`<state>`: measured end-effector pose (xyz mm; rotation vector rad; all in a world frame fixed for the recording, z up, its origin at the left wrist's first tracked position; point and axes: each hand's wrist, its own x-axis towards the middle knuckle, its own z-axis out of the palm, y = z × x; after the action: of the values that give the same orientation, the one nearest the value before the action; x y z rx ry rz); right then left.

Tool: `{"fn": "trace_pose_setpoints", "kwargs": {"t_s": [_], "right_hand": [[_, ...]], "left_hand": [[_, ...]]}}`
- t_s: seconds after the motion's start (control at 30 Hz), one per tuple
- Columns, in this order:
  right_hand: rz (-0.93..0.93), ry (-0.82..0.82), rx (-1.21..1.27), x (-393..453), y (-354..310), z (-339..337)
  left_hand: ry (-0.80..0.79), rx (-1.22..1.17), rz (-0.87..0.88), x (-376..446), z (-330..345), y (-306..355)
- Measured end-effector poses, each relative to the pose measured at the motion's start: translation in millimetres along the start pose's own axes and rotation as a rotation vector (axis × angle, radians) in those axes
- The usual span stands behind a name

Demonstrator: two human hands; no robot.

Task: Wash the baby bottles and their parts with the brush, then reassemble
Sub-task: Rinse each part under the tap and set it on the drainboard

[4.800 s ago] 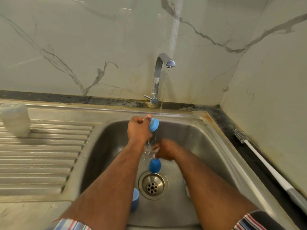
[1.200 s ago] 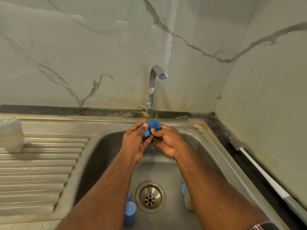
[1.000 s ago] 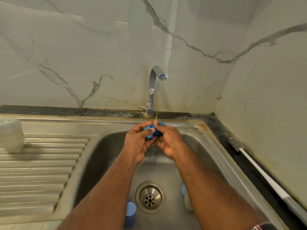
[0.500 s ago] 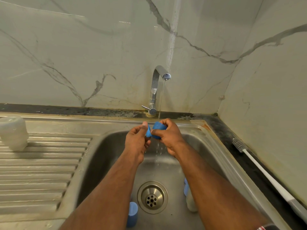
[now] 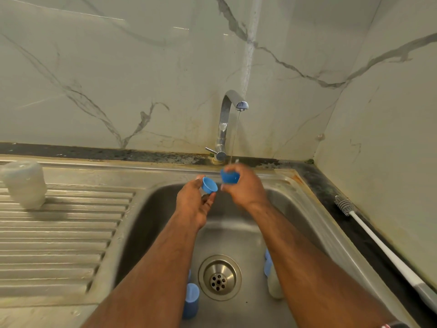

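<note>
Head view: rinsing step, blue parts under running tap (image 5: 233,110). Left hand (image 5: 192,203) pinching small blue cap (image 5: 210,185) at fingertips, open mouth facing right, just left of the stream. Right hand (image 5: 243,188) curled round second blue cap (image 5: 229,177), directly under the thin water stream, caps near but apart. Both over the sink (image 5: 314,209) basin, near back rim. More parts down in basin: blue cup (image 5: 191,300) left of drain (image 5: 220,277), bottle with blue collar (image 5: 273,280) right of drain, partly hidden by forearm. Frosted bottle (image 5: 24,184) upside down on drainboard. Brush (image 5: 378,242) lying on counter at right, untouched. Likely mid-task; reassembly not begun. Next probably: finish rinsing both caps, set aside on drainboard, fetch remaining parts. Wet plastic, slip risk.
</note>
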<state>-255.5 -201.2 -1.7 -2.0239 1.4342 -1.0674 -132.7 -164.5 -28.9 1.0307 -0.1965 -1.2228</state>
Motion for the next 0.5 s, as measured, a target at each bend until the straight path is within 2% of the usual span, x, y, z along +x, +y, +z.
{"fn": "trace_pose_setpoints", "kwargs": {"t_s": [0.03,0.13,0.23,0.33,0.5], "right_hand": [[0.007,-0.059,-0.046,-1.4,-0.5,0.8],[-0.029,-0.008,-0.003,0.6,-1.5,1.0],[-0.014,-0.103,-0.032,1.9,-3.6,-1.3],[-0.015,-0.109,0.002,5.5,-4.4,-7.1],[-0.018,-0.153,-0.025,10.7,-6.7,-21.1]], "left_hand": [[-0.008,-0.011,-0.010,-1.0,0.5,0.0],[-0.049,-0.002,-0.022,-0.4,-0.1,0.2],[-0.106,0.029,-0.016,-4.6,1.2,-0.2],[-0.145,0.092,0.035,-4.8,2.6,-3.9],[-0.140,0.481,0.257,-1.9,8.0,-17.3]]}}
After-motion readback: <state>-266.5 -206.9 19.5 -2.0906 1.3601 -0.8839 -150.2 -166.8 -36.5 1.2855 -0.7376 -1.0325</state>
